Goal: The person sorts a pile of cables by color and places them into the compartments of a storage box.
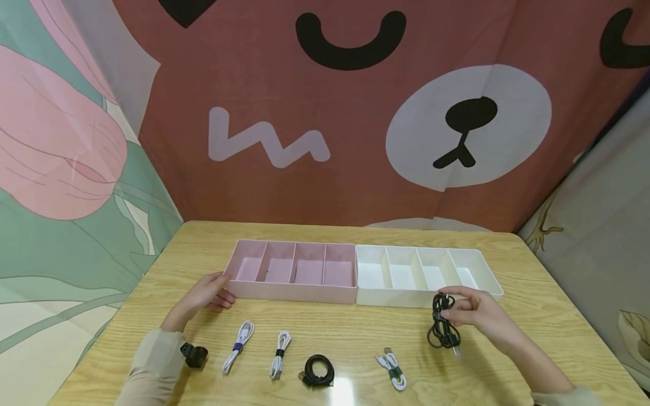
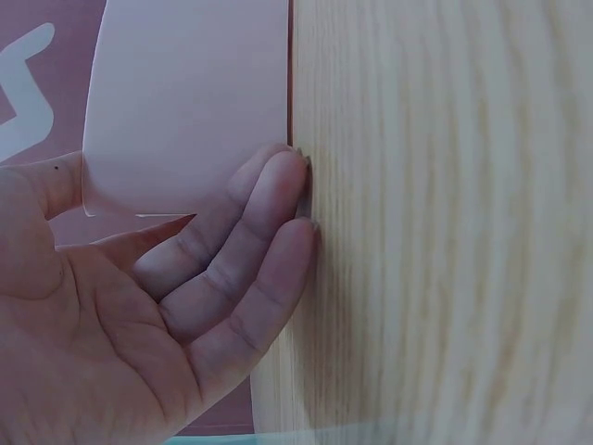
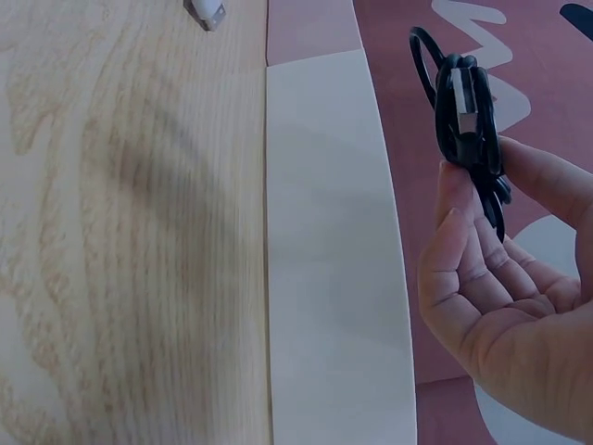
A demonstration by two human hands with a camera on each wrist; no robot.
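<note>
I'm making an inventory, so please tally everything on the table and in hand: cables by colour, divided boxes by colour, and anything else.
White cables: 3
Black cables, one of them in the right hand: 2
Pink divided box: 1
White divided box: 1
Small black item, perhaps a plug: 1
Total: 8

We read no text, brand or number on the cables (image 1: 276, 367), pink tray (image 1: 294, 291) or white tray (image 1: 396, 298), and can make out no sure letter in the pale zigzag (image 1: 272, 144) on the cloth (image 1: 355, 189) past the far edge of the surface (image 1: 355, 327).
</note>
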